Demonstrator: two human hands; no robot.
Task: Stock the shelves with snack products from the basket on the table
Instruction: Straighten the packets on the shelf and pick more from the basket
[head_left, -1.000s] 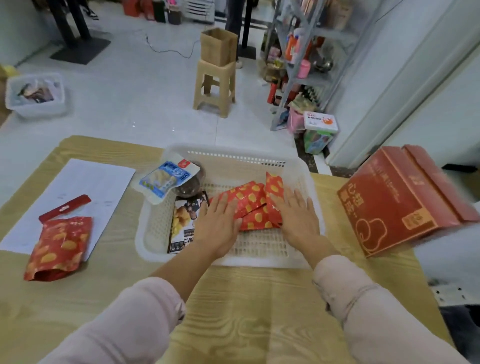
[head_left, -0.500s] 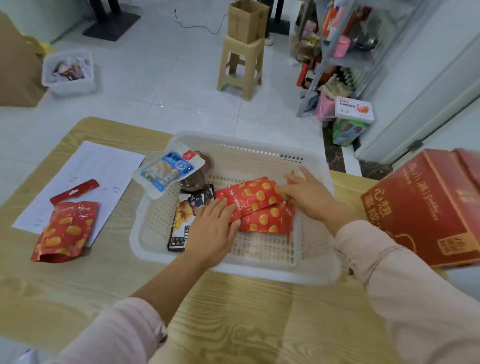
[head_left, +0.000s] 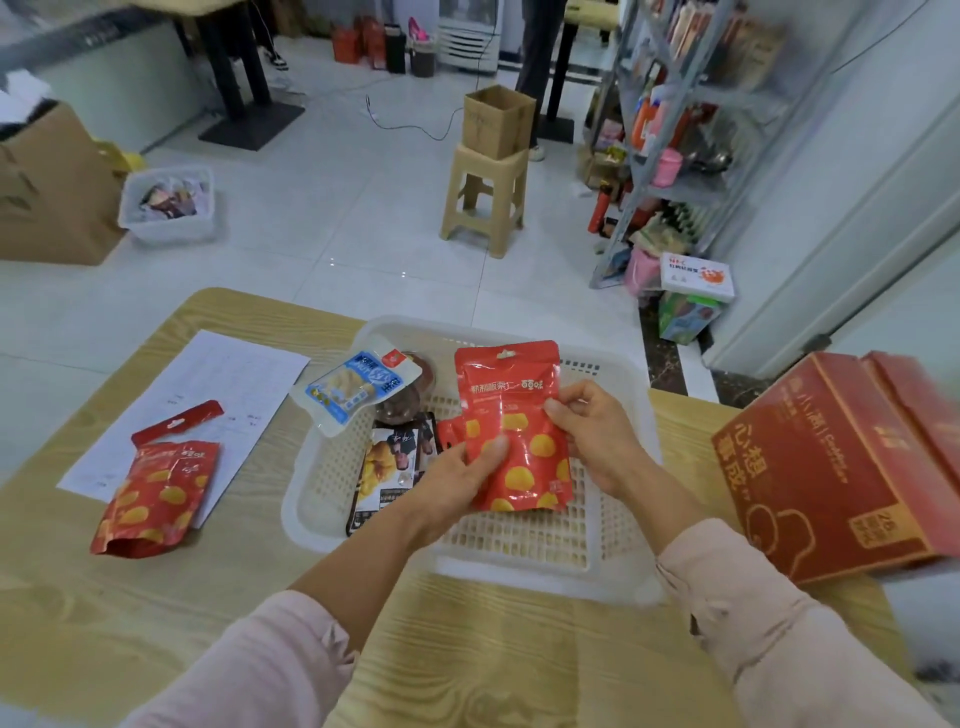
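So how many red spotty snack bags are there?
3: held bag between left hand and right hand; red edge behind it in basket; opened bag on table. Others may be hidden.

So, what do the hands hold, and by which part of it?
Both hands hold the red snack pouch upright over the basket. The left hand pinches its lower left edge; the right hand grips its right edge near the middle.

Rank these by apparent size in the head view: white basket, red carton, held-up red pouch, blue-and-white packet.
1. white basket
2. red carton, though the frame edge cuts it off
3. red pouch, held nearer the camera, so its lead over the next is unsure
4. blue-and-white packet
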